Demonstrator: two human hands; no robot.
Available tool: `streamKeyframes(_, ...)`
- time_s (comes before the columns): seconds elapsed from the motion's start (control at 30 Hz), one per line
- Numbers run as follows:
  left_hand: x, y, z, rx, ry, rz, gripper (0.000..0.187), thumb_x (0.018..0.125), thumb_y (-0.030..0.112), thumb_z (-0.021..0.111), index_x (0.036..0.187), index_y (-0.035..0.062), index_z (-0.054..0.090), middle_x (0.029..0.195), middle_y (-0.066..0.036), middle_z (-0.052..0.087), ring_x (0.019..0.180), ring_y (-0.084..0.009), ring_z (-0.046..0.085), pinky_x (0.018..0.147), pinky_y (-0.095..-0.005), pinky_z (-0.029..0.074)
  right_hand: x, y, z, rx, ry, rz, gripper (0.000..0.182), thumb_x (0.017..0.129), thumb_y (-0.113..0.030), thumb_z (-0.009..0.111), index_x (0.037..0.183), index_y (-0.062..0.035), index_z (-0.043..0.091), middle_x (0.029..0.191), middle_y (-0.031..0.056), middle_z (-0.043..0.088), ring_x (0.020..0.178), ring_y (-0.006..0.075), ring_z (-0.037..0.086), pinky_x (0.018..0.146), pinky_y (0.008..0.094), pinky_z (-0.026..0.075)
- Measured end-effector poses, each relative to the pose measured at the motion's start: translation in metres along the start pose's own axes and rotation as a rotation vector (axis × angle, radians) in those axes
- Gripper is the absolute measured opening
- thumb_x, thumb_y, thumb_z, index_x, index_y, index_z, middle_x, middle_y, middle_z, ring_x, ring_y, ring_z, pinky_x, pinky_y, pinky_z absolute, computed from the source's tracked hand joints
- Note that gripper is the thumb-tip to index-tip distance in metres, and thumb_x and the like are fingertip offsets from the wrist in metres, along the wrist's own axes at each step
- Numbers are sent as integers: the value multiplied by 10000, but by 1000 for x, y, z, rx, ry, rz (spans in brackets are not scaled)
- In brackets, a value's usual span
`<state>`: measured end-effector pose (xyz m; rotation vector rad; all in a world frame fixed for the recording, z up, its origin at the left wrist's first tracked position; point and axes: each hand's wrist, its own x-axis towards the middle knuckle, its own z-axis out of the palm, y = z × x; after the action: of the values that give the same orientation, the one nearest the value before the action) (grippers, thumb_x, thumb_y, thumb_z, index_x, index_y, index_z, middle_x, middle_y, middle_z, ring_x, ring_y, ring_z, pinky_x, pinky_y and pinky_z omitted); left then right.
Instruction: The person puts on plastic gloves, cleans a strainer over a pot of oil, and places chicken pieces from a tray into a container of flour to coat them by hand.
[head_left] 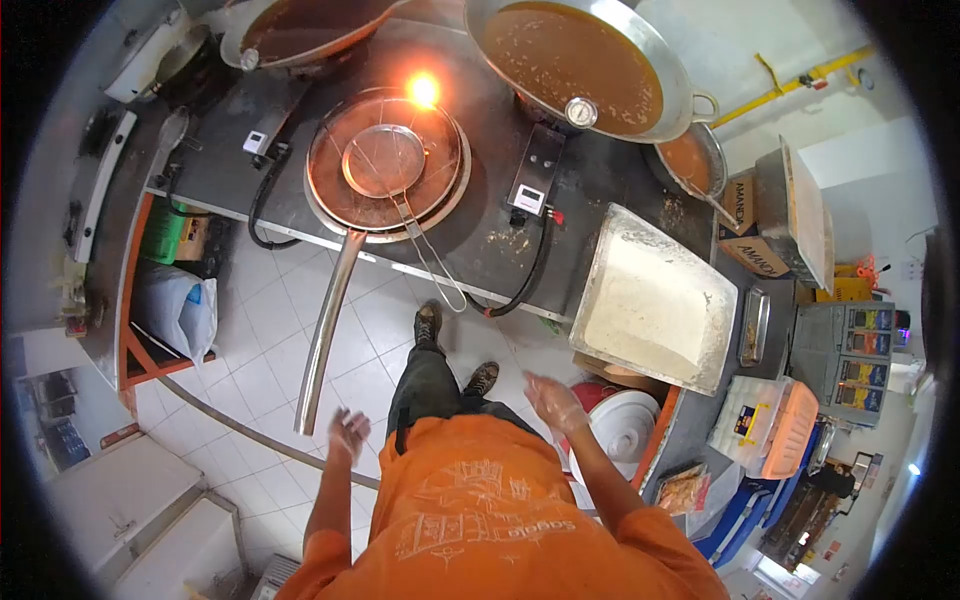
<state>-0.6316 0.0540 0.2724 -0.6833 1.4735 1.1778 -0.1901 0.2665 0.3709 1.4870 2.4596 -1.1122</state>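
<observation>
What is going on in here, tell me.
A person in an orange shirt stands at a dark counter with both hands away from the cookware. The left hand is nearest the long metal handle of a wide round utensil, and the right hand is out over the floor side; neither appears to hold anything. A small strainer lies over the wide utensil, brown liquid fills much of a large pan, and a tray holds pale powder.
</observation>
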Motion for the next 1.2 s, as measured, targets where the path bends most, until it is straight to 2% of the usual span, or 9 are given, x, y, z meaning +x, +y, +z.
streamKeyframes(0.1,2,-31,-22,157,-20,-232,467,1004,449,447,1327,114,420,993,-137,615,841,-303,639,698,-442,527,-43,20,22,-64,-251,228,424,985,-268,464,1349,-55,502,1180,217,630,1110,378,588,972,468,456)
streamKeyframes(0.17,57,-56,-84,-275,-579,-573,415,1014,435,441,1304,139,445,839,-109,638,713,-265,657,549,-365,514,-77,43,44,150,-297,425,450,978,-322,472,1364,-93,498,1197,214,631,1108,386,595,960,483,460)
streamKeyframes(0.27,54,-49,-61,676,9,-306,390,1008,431,463,1281,153,474,805,-112,659,669,-247,666,471,-301,485,-105,38,36,204,-331,620,468,963,-326,532,1356,-70,531,1227,211,631,1134,360,615,972,420,480)
streamKeyframes(0.47,46,-27,-70,369,83,-251,468,980,422,526,1315,99,479,1110,-170,634,946,-294,644,775,-426,503,-183,65,72,240,-333,721,395,988,-223,543,1335,-37,516,946,125,705,691,185,664,600,332,535)
streamKeyframes(0.53,37,-23,-76,312,27,-213,477,977,422,515,1319,93,469,1135,-183,616,999,-319,623,810,-442,488,-152,34,43,958,-199,1295,305,969,-223,521,1231,-90,601,1042,101,693,761,205,670,674,326,558)
streamKeyframes(0.83,29,-49,-38,267,201,-397,322,980,375,527,1206,146,536,847,-106,619,712,-247,612,613,-372,464,-98,21,3,923,-50,1265,350,979,-187,521,1304,-67,569,905,68,700,631,113,609,500,263,479)
streamKeyframes(1.03,36,-28,44,506,50,-227,404,959,394,545,1263,128,544,998,-118,662,854,-213,618,712,-352,461,-161,115,44,669,-13,951,326,895,-138,629,1210,-55,623,1133,148,678,856,219,693,698,328,571)
streamKeyframes(1.1,31,-24,81,610,21,-147,425,975,415,527,1276,116,537,1019,-119,661,876,-222,637,770,-374,487,-184,150,56,381,-61,511,420,980,-270,528,1340,-53,516,915,116,726,574,169,645,516,300,529)
streamKeyframes(1.2,46,-28,94,665,11,-51,339,1004,372,477,1231,128,539,938,-82,687,795,-200,663,672,-353,495,-174,147,32,604,-126,705,405,981,-267,523,1326,-53,524,903,124,725,554,173,635,506,308,520)
